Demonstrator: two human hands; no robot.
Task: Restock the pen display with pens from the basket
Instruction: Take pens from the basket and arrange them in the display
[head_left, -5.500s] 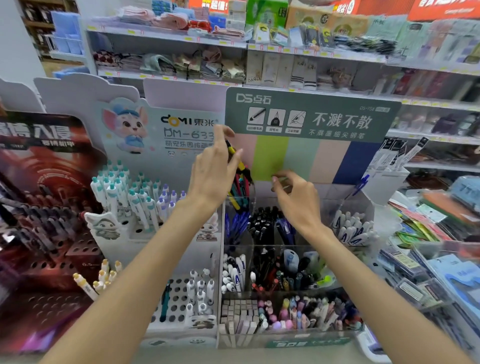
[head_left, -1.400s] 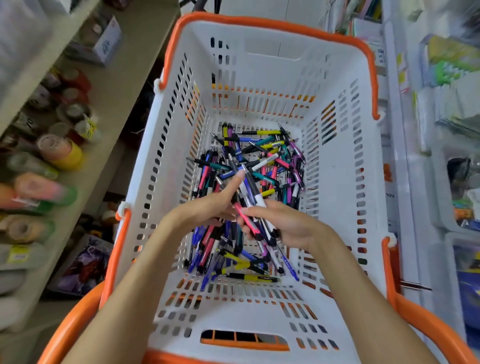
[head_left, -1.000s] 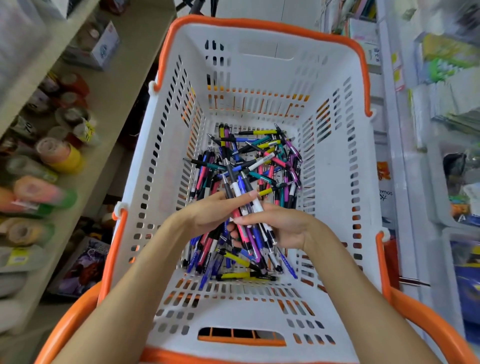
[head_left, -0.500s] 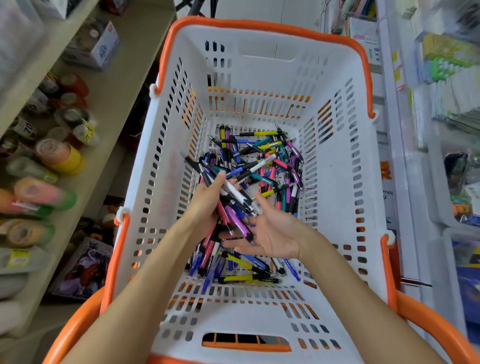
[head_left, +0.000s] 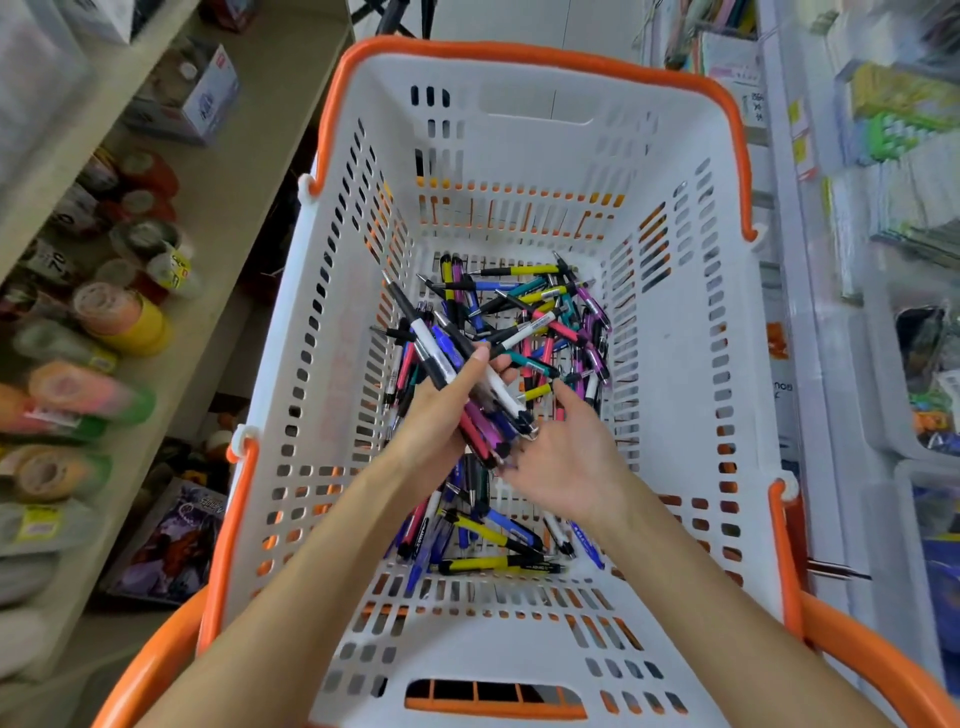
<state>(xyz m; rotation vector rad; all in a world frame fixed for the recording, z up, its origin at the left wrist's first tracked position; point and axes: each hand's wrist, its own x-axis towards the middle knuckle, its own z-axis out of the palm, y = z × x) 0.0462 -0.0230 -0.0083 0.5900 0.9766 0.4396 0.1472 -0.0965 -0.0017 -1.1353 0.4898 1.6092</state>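
Multicoloured pens (head_left: 540, 322) heaped loose on floor of white, orange-rimmed basket (head_left: 691, 415).

Both bare forearms reach forward and down, converging toward the middle. The left hand (head_left: 436, 415) has its fingers and thumb curled in a grip around a bundle of pens (head_left: 457, 374). The right hand (head_left: 566, 457) lies beside it, palm up, fingers relaxed, touching the bundle's lower end.

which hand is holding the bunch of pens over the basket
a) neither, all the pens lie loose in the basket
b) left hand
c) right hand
b: the left hand grips the bunch of pens above the basket, while the right hand is open beside the bunch's lower ends.
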